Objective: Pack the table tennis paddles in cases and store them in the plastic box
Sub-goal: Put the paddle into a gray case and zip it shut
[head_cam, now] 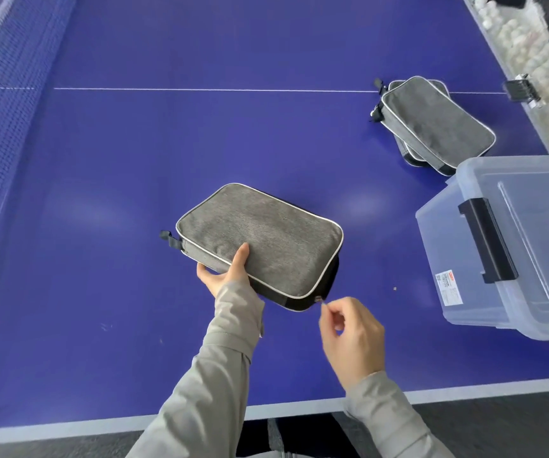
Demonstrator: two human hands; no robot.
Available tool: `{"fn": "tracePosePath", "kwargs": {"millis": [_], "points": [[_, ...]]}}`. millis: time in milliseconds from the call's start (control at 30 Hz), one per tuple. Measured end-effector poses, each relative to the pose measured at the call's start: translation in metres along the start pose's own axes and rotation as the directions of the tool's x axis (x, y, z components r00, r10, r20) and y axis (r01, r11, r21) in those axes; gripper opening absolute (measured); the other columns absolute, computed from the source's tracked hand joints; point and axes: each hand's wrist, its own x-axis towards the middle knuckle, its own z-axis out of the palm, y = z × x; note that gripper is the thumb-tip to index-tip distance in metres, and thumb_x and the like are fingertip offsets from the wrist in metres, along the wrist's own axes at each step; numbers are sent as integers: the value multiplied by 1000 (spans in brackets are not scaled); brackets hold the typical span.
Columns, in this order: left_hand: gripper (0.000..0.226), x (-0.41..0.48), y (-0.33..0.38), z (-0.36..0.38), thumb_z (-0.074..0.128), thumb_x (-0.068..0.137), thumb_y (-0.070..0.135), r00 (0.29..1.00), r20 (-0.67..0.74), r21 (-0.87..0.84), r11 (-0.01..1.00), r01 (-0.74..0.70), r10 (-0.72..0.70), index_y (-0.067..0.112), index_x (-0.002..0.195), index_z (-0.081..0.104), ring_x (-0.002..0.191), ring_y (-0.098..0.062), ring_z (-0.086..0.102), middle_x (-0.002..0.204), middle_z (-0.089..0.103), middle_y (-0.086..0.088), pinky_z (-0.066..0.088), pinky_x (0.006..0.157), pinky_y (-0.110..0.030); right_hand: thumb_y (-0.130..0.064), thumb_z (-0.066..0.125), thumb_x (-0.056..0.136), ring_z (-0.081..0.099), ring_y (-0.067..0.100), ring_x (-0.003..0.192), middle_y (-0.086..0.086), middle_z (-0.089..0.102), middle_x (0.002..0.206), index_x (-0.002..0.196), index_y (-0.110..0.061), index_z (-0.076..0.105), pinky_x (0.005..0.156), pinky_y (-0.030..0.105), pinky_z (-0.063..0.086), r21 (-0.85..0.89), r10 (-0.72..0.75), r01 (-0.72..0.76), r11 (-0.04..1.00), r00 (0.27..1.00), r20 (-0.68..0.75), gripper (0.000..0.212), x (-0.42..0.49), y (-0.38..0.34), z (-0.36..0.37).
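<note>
A grey paddle case (266, 239) with white piping lies on the blue table tennis table (134, 160) in front of me. My left hand (225, 276) grips its near left edge, thumb on top. My right hand (349, 332) pinches the small zipper pull (320, 300) at the case's near right corner. No paddle is visible; the case's inside is hidden. A stack of more grey cases (431, 120) lies farther right. The clear plastic box (514, 292), its lid on and a black latch at its side, stands at the right.
The net (5, 104) runs along the left. A long clear tray of white balls (537, 61) sits along the table's far right edge, held by a black clip (519, 89). The table's near edge (299, 406) lies just below my forearms.
</note>
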Motion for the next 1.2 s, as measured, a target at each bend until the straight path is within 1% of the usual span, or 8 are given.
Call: {"fn": "tracePosePath", "kwargs": {"millis": [200, 367, 467, 567, 733, 1000, 1100, 1200], "points": [[84, 2, 9, -10, 84, 63, 28, 995, 97, 29, 1000, 6, -9, 36, 132, 38, 88, -20, 66, 104, 64, 2, 51, 66, -29, -2, 76, 73, 47, 17, 48, 0, 56, 55, 68, -7, 58, 50, 25, 38, -10, 147, -147, 989, 989, 21, 19, 20, 23, -1], [75, 5, 17, -24, 84, 64, 24, 971, 236, 94, 994, -49, 25, 38, 126, 45, 88, -17, 66, 106, 65, 3, 52, 66, -28, -3, 74, 77, 47, 19, 52, -5, 54, 59, 74, -4, 62, 58, 28, 41, 82, 304, -301, 950, 953, -21, 12, 48, 48, -1], [75, 7, 24, -33, 85, 60, 21, 937, 346, 123, 988, -94, 47, 36, 124, 48, 90, -24, 69, 107, 67, -2, 58, 75, -40, -7, 71, 81, 55, 19, 54, -2, 58, 59, 76, -8, 62, 58, 26, 44, 176, 328, -341, 924, 939, 99, 10, 61, 53, -2], [77, 12, 35, -42, 82, 55, 20, 882, 464, 132, 978, -163, 84, 32, 124, 50, 85, -23, 71, 101, 70, -1, 58, 69, -38, -2, 68, 82, 58, 2, 51, -3, 61, 60, 73, -15, 59, 55, 10, 45, 315, 291, -361, 878, 924, 249, 18, 78, 47, -3], [85, 19, 53, -52, 85, 54, 19, 755, 649, 220, 927, -304, 94, 31, 130, 46, 89, -22, 71, 96, 73, 5, 57, 70, -36, 5, 61, 83, 57, 2, 46, 2, 61, 61, 71, -18, 57, 51, 9, 45, 382, 210, -401, 833, 867, 452, 26, 108, 29, 6], [91, 24, 87, -84, 84, 54, 27, 556, 831, 392, 722, -570, -12, 41, 131, 39, 96, -24, 69, 106, 71, -2, 57, 80, -37, 7, 60, 80, 56, 8, 46, -6, 62, 54, 70, -17, 59, 50, 15, 46, 487, 216, -424, 763, 878, 427, 26, 163, 7, 5], [88, 25, 104, -98, 84, 53, 33, 529, 848, 441, 595, -671, -33, 56, 124, 38, 92, -21, 70, 101, 72, -5, 55, 86, -40, 5, 63, 80, 60, 10, 53, -2, 65, 61, 70, -17, 60, 55, 18, 50, 445, 115, -362, 819, 863, 491, 24, 170, -10, 3], [86, 27, 119, -105, 81, 51, 43, 510, 860, 465, 405, -787, 3, 65, 119, 32, 91, -10, 68, 98, 70, 10, 52, 91, -34, 1, 67, 79, 61, 11, 62, -4, 64, 66, 72, -18, 60, 66, 21, 51, 387, -21, -214, 897, 853, 522, 21, 168, -40, 6]]}}
